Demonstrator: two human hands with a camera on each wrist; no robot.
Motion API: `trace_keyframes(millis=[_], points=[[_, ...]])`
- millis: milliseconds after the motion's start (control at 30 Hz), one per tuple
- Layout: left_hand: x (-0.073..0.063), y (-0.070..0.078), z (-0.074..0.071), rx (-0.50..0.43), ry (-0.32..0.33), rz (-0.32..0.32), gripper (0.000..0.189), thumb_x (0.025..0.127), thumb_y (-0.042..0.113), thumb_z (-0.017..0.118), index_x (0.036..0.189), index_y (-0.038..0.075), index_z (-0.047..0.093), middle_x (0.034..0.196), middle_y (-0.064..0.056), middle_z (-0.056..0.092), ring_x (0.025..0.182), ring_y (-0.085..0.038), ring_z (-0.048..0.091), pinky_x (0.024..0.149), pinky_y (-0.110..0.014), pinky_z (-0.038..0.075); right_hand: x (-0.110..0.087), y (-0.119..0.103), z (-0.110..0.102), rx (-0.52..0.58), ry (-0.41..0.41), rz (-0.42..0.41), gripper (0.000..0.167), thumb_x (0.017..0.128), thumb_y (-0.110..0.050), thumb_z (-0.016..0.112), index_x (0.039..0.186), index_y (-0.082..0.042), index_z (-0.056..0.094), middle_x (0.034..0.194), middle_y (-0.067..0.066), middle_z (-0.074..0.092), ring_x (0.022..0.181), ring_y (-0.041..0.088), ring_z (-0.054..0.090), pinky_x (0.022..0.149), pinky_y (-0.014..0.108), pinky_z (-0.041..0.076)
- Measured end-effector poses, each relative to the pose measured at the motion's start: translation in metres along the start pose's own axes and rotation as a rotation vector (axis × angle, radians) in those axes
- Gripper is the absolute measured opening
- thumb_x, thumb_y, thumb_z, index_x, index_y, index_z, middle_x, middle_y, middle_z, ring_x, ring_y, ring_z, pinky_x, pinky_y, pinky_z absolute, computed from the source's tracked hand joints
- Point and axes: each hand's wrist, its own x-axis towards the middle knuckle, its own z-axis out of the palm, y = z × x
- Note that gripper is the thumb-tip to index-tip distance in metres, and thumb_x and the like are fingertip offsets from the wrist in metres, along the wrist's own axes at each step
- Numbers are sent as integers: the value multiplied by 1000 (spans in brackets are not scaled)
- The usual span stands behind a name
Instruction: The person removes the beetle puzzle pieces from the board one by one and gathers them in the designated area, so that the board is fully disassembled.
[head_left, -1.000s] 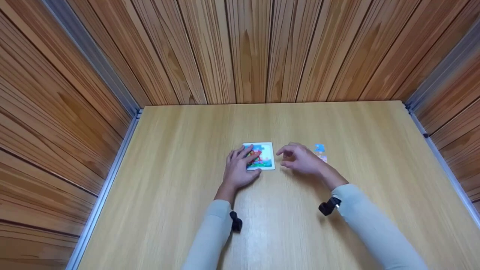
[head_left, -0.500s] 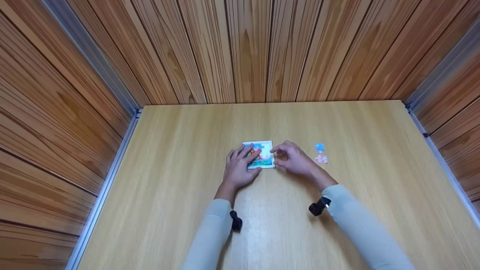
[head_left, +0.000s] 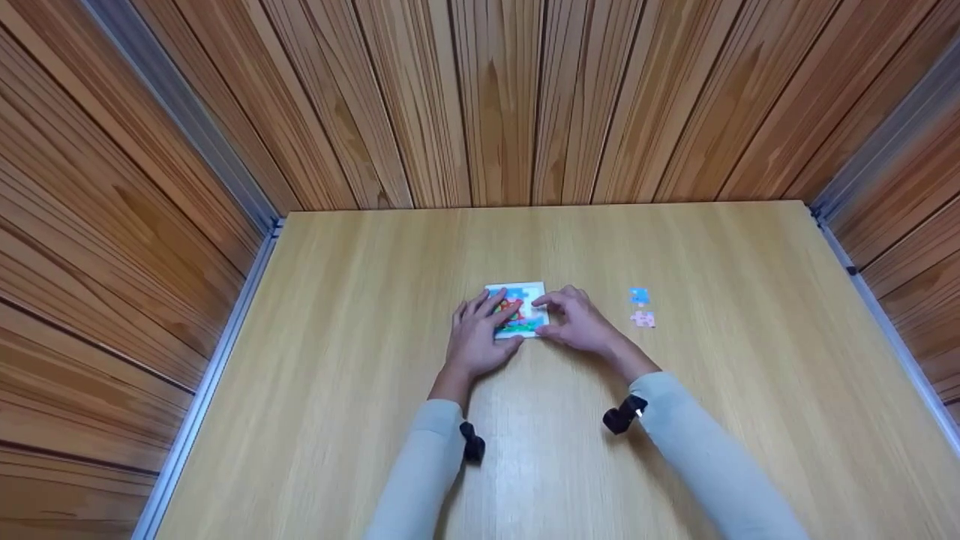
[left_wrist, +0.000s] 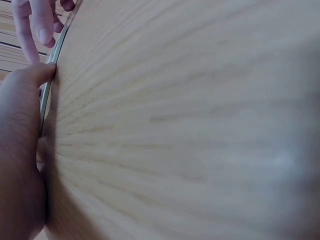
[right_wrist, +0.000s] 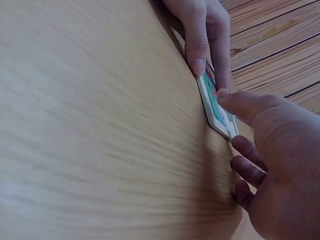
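A small jigsaw puzzle in a white-edged tray (head_left: 544, 289) lies on the table, with a colourful picture and a pale area on its right side. My left hand (head_left: 480, 334) rests over its left part, fingers spread and mostly straight, thumb at the near edge. From the right, my right hand (head_left: 581, 322) reaches over the tray's right side; thumb (right_wrist: 235, 102) and index finger (head_left: 551, 300) stand apart, with no piece seen between them. The index fingertip is hidden in the right wrist view. Beyond that hand lie two loose puzzle pieces, one blue (head_left: 639, 295) and one pink (head_left: 643, 319).
The wooden table (head_left: 360, 337) is walled by wood panels (head_left: 495, 105) at the back and both sides. Metal rails (head_left: 214, 367) run along its side edges. Each forearm wears a black wrist camera (head_left: 622, 416).
My right hand has moved left, from beside the tray to over its right side, uncovering the pink piece. My left hand has stayed in place.
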Motion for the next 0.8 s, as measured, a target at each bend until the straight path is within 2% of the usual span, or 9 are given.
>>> trace_keyframes(millis=[167, 533, 800], points=[[0, 1, -1, 1, -9, -8, 69, 102, 54, 68, 167, 32, 56, 187, 1, 36, 178, -34, 21, 144, -68, 11, 0, -1, 3, -20, 7, 2, 46, 104, -23, 82, 147, -10, 71, 134, 18, 58, 125, 33, 50, 106, 42, 41], [-1, 1, -1, 8, -20, -6, 67, 104, 55, 67, 166, 32, 56, 188, 2, 34, 179, -34, 20, 144, -67, 9, 0, 2, 6, -10, 11, 29, 42, 104, -23, 82, 143, -10, 75, 133, 17, 57, 124, 32, 50, 107, 44, 40], [-1, 0, 0, 19, 0, 26, 64, 106, 54, 62, 165, 29, 59, 186, -1, 38, 177, -37, 24, 143, -70, 13, 2, 2, 7, -12, 16, 19, 40, 102, -21, 83, 140, -9, 76, 133, 18, 58, 124, 33, 51, 108, 45, 40]])
